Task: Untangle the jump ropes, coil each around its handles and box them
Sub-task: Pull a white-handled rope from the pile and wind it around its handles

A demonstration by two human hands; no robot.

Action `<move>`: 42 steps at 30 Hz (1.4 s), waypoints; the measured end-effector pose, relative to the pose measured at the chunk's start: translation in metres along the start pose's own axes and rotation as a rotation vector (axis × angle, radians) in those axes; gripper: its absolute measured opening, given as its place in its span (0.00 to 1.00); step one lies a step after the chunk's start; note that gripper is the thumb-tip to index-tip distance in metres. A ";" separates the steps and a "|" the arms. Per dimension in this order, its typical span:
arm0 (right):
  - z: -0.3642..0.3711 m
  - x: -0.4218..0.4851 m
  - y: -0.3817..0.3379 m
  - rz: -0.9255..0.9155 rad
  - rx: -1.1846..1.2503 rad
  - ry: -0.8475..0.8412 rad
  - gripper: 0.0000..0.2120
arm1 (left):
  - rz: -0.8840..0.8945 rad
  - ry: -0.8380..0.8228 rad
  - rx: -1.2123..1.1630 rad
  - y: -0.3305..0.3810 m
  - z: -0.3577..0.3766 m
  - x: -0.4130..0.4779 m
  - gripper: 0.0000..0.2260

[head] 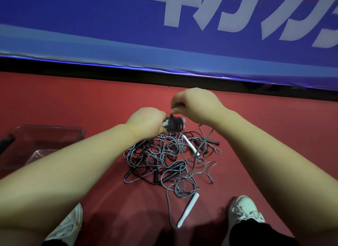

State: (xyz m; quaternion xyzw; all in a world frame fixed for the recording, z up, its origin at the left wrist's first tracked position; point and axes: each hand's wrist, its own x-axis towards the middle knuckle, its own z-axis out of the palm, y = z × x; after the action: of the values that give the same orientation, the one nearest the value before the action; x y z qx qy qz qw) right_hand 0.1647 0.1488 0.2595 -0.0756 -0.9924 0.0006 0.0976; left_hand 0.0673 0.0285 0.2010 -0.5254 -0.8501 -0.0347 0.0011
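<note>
Blue banner (91, 17) — white lettering, red floor (54, 103), white sneakers (245, 209)

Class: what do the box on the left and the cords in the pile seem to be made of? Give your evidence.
Box: likely clear, glossy plastic; the red floor shows through its walls. Cords: probably grey plastic-coated or rubbery line; thin, smooth, holding springy loops.

A sports hall: red court floor (73, 103), blue banner (91, 17) with large white letters along the top.

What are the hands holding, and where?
The left hand grips a coiled jump rope by its white handles; the right hand pinches its cord just above the coil.
</note>
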 end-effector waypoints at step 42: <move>0.045 -0.001 0.008 0.290 1.437 -0.075 0.17 | -0.175 -0.147 -1.244 -0.016 -0.031 -0.026 0.05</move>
State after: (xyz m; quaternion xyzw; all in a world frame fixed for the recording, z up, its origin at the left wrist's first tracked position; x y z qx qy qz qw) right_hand 0.1581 0.1569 0.2154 -0.1232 -0.7299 0.6665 0.0882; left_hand 0.0638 -0.0032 0.2301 -0.3573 -0.7084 -0.4863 -0.3659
